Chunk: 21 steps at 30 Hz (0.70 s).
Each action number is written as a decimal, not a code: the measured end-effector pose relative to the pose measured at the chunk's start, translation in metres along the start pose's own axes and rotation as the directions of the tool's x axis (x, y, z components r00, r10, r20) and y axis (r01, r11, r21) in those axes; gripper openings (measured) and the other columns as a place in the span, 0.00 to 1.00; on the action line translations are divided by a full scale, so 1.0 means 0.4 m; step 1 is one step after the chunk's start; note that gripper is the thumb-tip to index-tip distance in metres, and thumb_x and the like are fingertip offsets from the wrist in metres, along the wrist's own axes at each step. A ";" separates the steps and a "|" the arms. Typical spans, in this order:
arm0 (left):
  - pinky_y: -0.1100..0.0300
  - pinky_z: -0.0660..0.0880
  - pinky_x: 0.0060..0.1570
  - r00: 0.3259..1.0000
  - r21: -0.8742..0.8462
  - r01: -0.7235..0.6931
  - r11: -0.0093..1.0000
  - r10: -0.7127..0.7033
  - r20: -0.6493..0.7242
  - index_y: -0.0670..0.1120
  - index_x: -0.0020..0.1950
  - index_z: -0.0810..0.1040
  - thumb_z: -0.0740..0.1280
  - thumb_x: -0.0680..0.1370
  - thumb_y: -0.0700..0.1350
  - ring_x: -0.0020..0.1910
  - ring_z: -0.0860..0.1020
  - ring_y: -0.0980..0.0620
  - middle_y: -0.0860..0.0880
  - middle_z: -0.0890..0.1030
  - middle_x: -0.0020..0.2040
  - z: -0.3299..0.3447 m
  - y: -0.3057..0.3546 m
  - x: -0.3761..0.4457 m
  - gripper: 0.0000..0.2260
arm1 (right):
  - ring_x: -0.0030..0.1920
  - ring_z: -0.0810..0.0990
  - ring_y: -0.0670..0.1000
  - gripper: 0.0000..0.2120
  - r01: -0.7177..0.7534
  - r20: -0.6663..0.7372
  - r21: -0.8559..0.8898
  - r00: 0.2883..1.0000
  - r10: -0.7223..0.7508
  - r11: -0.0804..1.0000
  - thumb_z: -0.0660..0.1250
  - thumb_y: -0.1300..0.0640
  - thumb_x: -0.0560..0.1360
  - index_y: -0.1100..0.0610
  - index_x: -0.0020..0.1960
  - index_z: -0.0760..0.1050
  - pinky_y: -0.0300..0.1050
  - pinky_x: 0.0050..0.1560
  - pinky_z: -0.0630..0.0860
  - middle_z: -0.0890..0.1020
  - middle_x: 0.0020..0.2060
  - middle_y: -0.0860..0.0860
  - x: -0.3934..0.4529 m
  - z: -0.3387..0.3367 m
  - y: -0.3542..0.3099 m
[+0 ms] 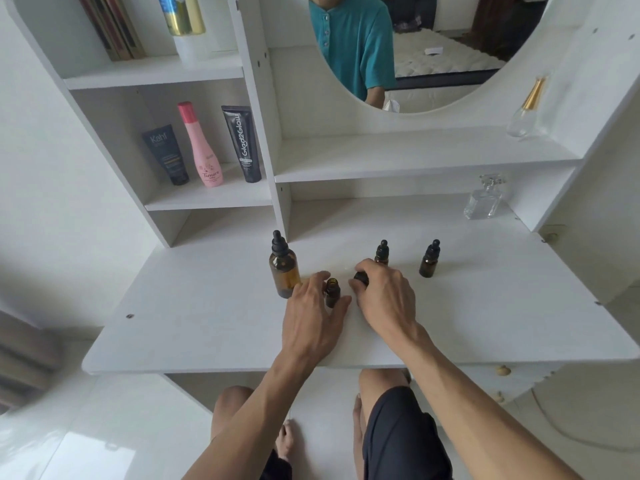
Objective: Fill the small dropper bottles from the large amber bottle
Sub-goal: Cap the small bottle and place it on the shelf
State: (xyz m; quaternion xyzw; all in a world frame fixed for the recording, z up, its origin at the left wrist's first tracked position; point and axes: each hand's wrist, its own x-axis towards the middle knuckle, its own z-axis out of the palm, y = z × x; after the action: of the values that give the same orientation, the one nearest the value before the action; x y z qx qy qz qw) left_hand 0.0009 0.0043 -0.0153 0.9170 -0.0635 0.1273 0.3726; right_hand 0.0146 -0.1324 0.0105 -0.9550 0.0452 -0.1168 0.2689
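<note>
**Uncapped small bottle between both hands on white worktop**

Bare knees and dark shorts at bottom centre of frame, two forearms reaching up from there onto the white worktop [207,327]. Left hand [311,317] at frame centre, fingers and thumb loosely curved round a small amber glass dropper bottle with no cap [332,292]; bottle stands upright between thumb and fingers, mouth uncovered. Contact looks light, firm grip or not: cannot tell. Right hand [384,296] just right of it, fingers curled down over a black dropper cap [361,278], holding it just above or on the worktop, cannot tell which.

Large amber glass bottle with black dropper top [284,268] stands upright just left of the left hand, touching or nearly touching its fingertips. Two more small amber dropper bottles, capped: one [382,252] right behind the right hand, partly hidden by it, other [429,259] further right, apart.

Upper left of frame, shelf: dark grey tube marked Kahf [166,154], pink bottle with pink cap [202,147], black tube marked Glad2Glow [242,143]. Right side: clear glass perfume bottle [485,199] at back of worktop, clear bottle with gold neck [526,109] on shelf above. Oval mirror [433,46] top centre, teal shirt reflected.
</note>
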 end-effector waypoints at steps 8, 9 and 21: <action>0.52 0.75 0.46 1.000 -0.044 -0.011 0.999 0.010 -0.028 0.46 0.51 0.76 0.71 0.76 0.49 0.49 0.75 0.49 0.51 0.80 0.46 -0.005 -0.008 0.001 0.09 | 0.51 0.82 0.51 0.10 0.050 -0.054 0.121 0.998 -0.044 0.991 0.71 0.47 0.76 0.47 0.55 0.81 0.45 0.46 0.77 0.85 0.50 0.44 -0.003 -0.102 -0.041; 0.52 0.75 0.46 1.000 -0.055 -0.002 0.999 0.000 -0.028 0.46 0.50 0.77 0.72 0.76 0.49 0.49 0.75 0.50 0.51 0.80 0.46 -0.004 -0.010 0.002 0.09 | 0.50 0.83 0.50 0.09 0.082 -0.030 0.146 0.996 -0.078 0.986 0.72 0.48 0.75 0.48 0.54 0.81 0.45 0.48 0.78 0.85 0.48 0.44 -0.001 -0.120 -0.046; 0.53 0.74 0.46 0.999 -0.095 0.038 0.995 -0.040 -0.019 0.45 0.50 0.79 0.73 0.75 0.51 0.48 0.75 0.49 0.49 0.80 0.45 -0.008 0.000 0.000 0.11 | 0.42 0.77 0.45 0.08 0.307 0.244 0.111 0.914 -0.326 0.945 0.72 0.60 0.75 0.53 0.53 0.84 0.41 0.52 0.76 0.84 0.47 0.47 0.043 -0.174 -0.082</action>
State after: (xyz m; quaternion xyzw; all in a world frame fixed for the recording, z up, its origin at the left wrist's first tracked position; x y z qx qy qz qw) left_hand 0.0004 0.0065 -0.0130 0.8981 -0.0477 0.1265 0.4185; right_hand 0.0149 -0.1421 0.0888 -0.9466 -0.1497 -0.0346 0.2835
